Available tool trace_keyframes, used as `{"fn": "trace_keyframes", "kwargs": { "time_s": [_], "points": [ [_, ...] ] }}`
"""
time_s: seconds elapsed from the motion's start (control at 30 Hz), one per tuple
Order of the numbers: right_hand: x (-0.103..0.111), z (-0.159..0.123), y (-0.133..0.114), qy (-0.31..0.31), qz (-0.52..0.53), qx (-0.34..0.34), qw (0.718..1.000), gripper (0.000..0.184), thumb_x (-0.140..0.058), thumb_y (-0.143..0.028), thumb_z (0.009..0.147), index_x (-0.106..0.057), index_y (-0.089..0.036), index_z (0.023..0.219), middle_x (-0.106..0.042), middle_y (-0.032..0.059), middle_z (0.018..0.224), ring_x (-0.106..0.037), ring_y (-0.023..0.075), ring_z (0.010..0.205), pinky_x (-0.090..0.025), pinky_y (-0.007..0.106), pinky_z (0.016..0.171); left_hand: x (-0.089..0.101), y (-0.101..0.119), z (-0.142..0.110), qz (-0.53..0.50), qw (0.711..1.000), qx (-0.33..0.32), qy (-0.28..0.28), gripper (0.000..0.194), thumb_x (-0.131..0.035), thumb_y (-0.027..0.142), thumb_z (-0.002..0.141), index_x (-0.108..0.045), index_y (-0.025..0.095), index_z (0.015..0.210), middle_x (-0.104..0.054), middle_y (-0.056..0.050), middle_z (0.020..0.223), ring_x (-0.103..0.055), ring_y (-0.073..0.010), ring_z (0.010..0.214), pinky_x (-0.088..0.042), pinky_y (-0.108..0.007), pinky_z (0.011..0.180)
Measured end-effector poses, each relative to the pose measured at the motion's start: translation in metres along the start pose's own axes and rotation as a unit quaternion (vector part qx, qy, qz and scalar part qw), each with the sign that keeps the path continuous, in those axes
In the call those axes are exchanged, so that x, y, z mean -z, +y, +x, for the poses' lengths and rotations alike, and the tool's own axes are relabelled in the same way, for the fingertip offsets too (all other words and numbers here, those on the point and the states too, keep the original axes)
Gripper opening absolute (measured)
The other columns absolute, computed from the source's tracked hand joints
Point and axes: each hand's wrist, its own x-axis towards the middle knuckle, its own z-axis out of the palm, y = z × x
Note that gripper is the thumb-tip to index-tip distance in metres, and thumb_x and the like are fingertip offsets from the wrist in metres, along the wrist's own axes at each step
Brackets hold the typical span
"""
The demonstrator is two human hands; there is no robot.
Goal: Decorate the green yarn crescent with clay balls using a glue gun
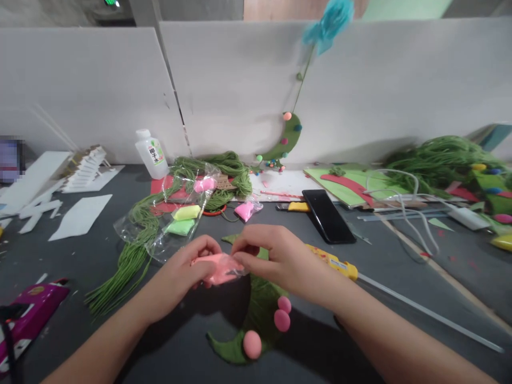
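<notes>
Left hand (191,266) curled round pink packet (221,270), right hand (280,258) pinching end

Five small coloured packets: one coral packet (219,268) at the centre, one hot-pink packet (247,211) just above it, and three left of centre, namely a pink packet (204,185), a yellow packet (186,213) and a green packet (181,227). Three pinkish balls (252,345) show at bottom centre. There is one bottle (152,156) at centre left, one phone (328,216) right of centre and one blue flower (330,24) at the top.
</notes>
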Motion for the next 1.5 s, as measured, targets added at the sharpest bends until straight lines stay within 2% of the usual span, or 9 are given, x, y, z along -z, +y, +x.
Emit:
{"fn": "trace_keyframes", "kwargs": {
  "time_s": [0.37,0.47,0.6,0.7,0.77,0.9,1.07,1.3,1.5],
  "points": [
    [-0.002,0.004,-0.001,0.073,-0.083,-0.064,0.992,0.012,-0.052,-0.011,0.072,-0.056,-0.020,0.066,-0.056,-0.0033,0.063,-0.048,0.0114,0.057,-0.031,0.023,0.052,0.002,-0.006,0.005,0.001,1.000,-0.003,-0.020,0.016,-0.049,0.034,0.083,-0.056,0.019,0.085,-0.053,0.003,0.072,-0.051,-0.0125,0.062,-0.037,-0.022,0.053],
    [0.001,0.008,0.009,0.056,-0.085,-0.065,0.993,0.014,-0.050,-0.019,0.080,-0.059,-0.019,0.069,-0.058,-0.0018,0.063,-0.049,0.0125,0.057,-0.032,0.024,0.053,0.001,-0.007,0.008,0.091,0.996,-0.015,0.007,0.021,-0.047,0.038,0.085,-0.057,0.020,0.090,-0.058,0.001,0.078,-0.055,-0.0157,0.069,-0.041,-0.026,0.060],
    [0.009,0.011,0.023,0.080,-0.058,-0.072,0.993,0.020,-0.042,-0.024,0.085,-0.062,-0.020,0.083,-0.063,0.0000,0.069,-0.053,0.0145,0.058,-0.035,0.025,0.055,-0.004,-0.016,0.013,0.368,0.918,-0.051,0.142,0.021,-0.045,0.037,0.087,-0.057,0.021,0.093,-0.061,-0.002,0.084,-0.056,-0.0208,0.078,-0.040,-0.033,0.071],
    [0.013,0.010,0.025,0.126,-0.044,-0.067,0.989,0.030,-0.038,-0.015,0.078,-0.060,-0.021,0.096,-0.063,-0.0007,0.072,-0.054,0.0150,0.059,-0.037,0.025,0.057,-0.009,-0.023,0.015,0.482,0.860,-0.062,0.154,0.023,-0.043,0.038,0.089,-0.055,0.020,0.093,-0.061,-0.005,0.088,-0.057,-0.0242,0.085,-0.040,-0.034,0.072],
    [0.017,0.008,0.022,0.158,-0.058,-0.062,0.984,0.028,-0.035,-0.015,0.077,-0.060,-0.021,0.087,-0.057,-0.0017,0.065,-0.051,0.0150,0.058,-0.035,0.025,0.056,-0.010,-0.025,0.016,0.511,0.845,-0.067,0.145,0.025,-0.043,0.041,0.089,-0.055,0.020,0.091,-0.060,-0.006,0.090,-0.057,-0.0252,0.088,-0.041,-0.034,0.073],
    [0.030,0.005,0.017,0.248,-0.075,-0.077,0.963,0.017,-0.037,-0.016,0.074,-0.051,-0.022,0.068,-0.042,-0.0039,0.054,-0.039,0.0131,0.050,-0.029,0.025,0.049,-0.006,-0.024,0.015,0.491,0.857,-0.072,0.140,0.025,-0.043,0.041,0.090,-0.055,0.020,0.090,-0.059,-0.005,0.090,-0.057,-0.0244,0.089,-0.042,-0.035,0.075],
    [0.039,0.004,0.020,0.249,-0.028,-0.111,0.962,0.017,-0.044,-0.029,0.082,-0.057,-0.023,0.092,-0.028,-0.0082,0.050,-0.033,0.0131,0.045,-0.026,0.025,0.045,-0.004,-0.022,0.014,0.449,0.883,-0.073,0.118,0.024,-0.043,0.039,0.090,-0.056,0.020,0.090,-0.060,-0.004,0.088,-0.056,-0.0239,0.087,-0.041,-0.036,0.074],
    [0.036,0.005,0.017,0.208,-0.019,-0.045,0.977,0.035,-0.045,-0.021,0.080,-0.056,-0.023,0.113,-0.069,0.0048,0.094,-0.062,0.0204,0.087,-0.045,0.031,0.075,0.018,-0.022,0.017,0.334,0.911,-0.068,0.234,0.021,-0.045,0.037,0.087,-0.060,0.023,0.085,-0.063,0.000,0.078,-0.059,-0.0192,0.073,-0.043,-0.031,0.067],
    [0.034,0.004,0.009,0.135,-0.044,-0.088,0.986,0.027,-0.044,-0.039,0.088,-0.064,-0.022,0.087,-0.065,-0.0013,0.055,-0.058,0.0171,0.053,-0.039,0.026,0.053,0.072,-0.047,0.042,0.291,0.885,-0.036,0.363,0.027,-0.039,0.027,0.088,-0.056,0.018,0.107,-0.060,-0.010,0.116,-0.059,-0.0225,0.100,-0.044,-0.037,0.090]
  ]
}}
